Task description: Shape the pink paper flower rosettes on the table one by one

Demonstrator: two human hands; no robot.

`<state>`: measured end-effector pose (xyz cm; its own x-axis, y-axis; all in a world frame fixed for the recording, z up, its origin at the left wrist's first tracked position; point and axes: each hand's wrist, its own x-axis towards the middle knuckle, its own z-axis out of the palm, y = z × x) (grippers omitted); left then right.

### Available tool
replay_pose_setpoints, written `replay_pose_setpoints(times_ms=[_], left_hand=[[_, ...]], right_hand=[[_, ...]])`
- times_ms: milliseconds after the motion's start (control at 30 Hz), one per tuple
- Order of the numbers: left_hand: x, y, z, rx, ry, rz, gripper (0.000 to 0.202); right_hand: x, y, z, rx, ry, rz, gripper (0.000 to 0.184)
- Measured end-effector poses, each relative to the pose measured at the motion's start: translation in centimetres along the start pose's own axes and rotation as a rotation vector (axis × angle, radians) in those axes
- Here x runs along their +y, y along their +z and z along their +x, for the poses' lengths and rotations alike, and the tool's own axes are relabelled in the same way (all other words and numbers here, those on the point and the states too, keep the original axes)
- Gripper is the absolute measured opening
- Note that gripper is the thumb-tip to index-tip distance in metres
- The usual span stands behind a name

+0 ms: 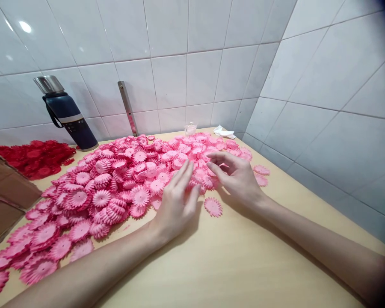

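Observation:
A wide heap of pink flower-shaped cutouts (pixel 101 198) with notched edges and small centre holes covers the table's left and middle; many are stacked. My left hand (pixel 176 201) is at the heap's front right edge, fingers stretched forward and thumb apart, with nothing visible in it. My right hand (pixel 239 177) is over the heap's right end. Its fingers are curved and its thumb stands off from them, with a gap between and no piece seen there. One loose pink flower cutout (pixel 213 207) lies flat on the table between my wrists.
Dark red cutouts (pixel 35 158) are piled at the back left, beside a cardboard box (pixel 9 192). A dark blue thermos (pixel 72 119) and a metal strip (pixel 127 107) stand near the tiled wall (pixel 170 81). Behind the heap are a small clear cup (pixel 190 128) and white tissue (pixel 223 132).

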<state>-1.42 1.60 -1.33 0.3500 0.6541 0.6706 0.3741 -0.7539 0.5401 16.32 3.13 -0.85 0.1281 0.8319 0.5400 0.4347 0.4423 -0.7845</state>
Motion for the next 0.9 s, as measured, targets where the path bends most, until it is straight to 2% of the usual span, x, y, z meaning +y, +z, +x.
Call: replay_pose_setpoints(times_ms=[133, 233, 333, 433, 533, 633, 667, 767, 833, 900], left_hand=[[0.3, 0.0, -0.6, -0.051, 0.482, 0.077, 0.044], [0.6, -0.4, -0.6, -0.087, 0.725, 0.027, 0.039], [0.7, -0.6, -0.4, -0.068, 0.818, 0.031, 0.038], [0.5, -0.3, -0.5, -0.072, 0.884, 0.082, 0.032], [0.0, 0.2, -0.7, -0.143, 1.002, 0.097, 0.027], [-0.2, 0.3, -0.9, -0.231, 0.951, 0.123, 0.029], [-0.2, 0.2, -0.9, -0.249, 0.913, 0.121, 0.03], [0.0, -0.1, -0.8, -0.323, 0.798, 0.11, 0.03], [0.3, -0.3, -0.7, -0.397, 0.736, 0.118, 0.031], [0.5, -0.4, -0.6, -0.443, 0.695, 0.117, 0.033]], right_hand=[[-0.4, 0.3, -0.5, 0.0, -0.024, -0.013, 0.022], [-0.5, 0.0, -0.5, 0.02, -0.038, -0.088, 0.032], [-1.1, -0.1, -0.4, -0.084, -0.146, -0.117, 0.037], [-2.0, 0.4, -0.4, -0.273, -0.412, -0.167, 0.013], [-2.6, 1.8, -0.1, -0.5, -0.598, -0.314, 0.032], [-2.6, 3.6, 1.6, -0.646, -0.62, -0.441, 0.028], [-2.5, 4.0, 2.5, -0.644, -0.595, -0.464, 0.024], [-2.6, 4.7, 5.7, -0.523, -0.48, -0.54, 0.022], [-3.1, 4.7, 7.4, -0.419, -0.435, -0.63, 0.028], [-3.9, 4.9, 8.2, -0.399, -0.443, -0.748, 0.038]])
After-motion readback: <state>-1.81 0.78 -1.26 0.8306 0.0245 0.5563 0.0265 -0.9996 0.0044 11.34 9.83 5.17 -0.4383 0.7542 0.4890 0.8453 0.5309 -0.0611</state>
